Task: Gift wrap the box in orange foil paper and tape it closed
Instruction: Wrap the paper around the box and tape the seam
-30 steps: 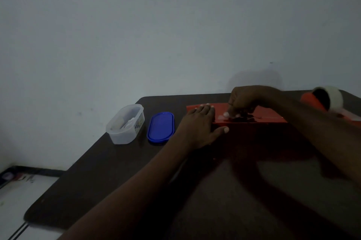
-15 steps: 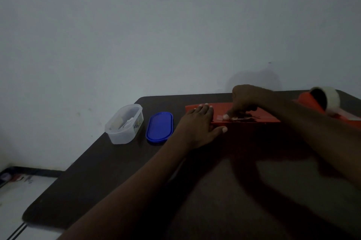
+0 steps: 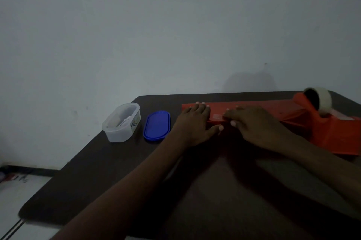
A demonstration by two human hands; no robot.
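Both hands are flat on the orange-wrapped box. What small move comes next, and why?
Probably slide the right hand along the seam to rub the tape patch down, while the left hand pins the wrapped box. The fingers already lie flat there.

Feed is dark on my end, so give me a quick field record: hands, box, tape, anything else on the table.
left hand: flat, fingers straight, pressing the left end of the wrapped box
right hand: flat on the box, fingers pressing beside a pale tape patch
wrapped box: long, low, covered in orange foil, lying on the table
tape dispenser: orange, roll on top, at the box's right end, untouched
clear container: open, left of the box
blue lid: flat, between container and box
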